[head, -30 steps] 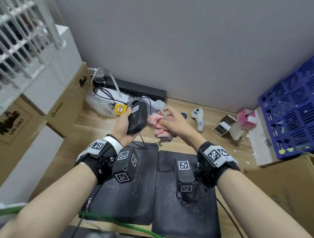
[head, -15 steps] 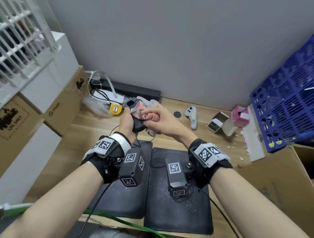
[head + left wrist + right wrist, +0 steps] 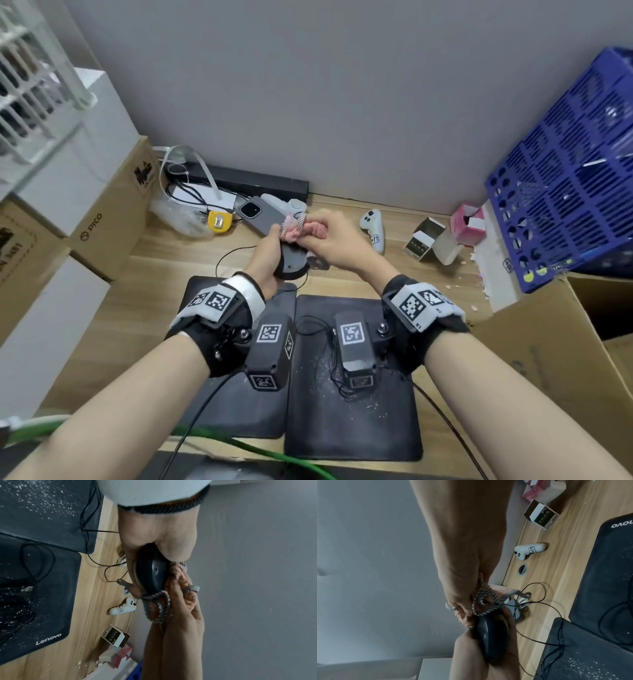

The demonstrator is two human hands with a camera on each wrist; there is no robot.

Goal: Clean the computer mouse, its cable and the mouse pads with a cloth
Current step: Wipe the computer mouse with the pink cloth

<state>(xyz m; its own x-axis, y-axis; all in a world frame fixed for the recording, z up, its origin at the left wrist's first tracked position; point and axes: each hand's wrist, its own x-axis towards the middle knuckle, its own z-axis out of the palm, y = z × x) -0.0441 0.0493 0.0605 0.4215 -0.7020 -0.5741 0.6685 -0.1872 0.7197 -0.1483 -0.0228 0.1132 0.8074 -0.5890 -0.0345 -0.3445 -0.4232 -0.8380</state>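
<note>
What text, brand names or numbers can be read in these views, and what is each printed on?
"Lenovo": corner of the black rectangular mouse pad.
"PICO": side of the brown cardboard box at left.
"L17", handwritten, roughly: label on the white game controller.
Print on the small black-and-white carton: Chinese characters, too blurred to read.
Square coded markers on the wrist bands: patterns, no words.

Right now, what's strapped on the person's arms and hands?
Bare forearms. Each wrist has a black wrap with a white fiducial-tag band: left wrist, right wrist. A black camera box with square tags hangs under each, trailing a black cable. Left hand and right hand are ungloved.
</note>
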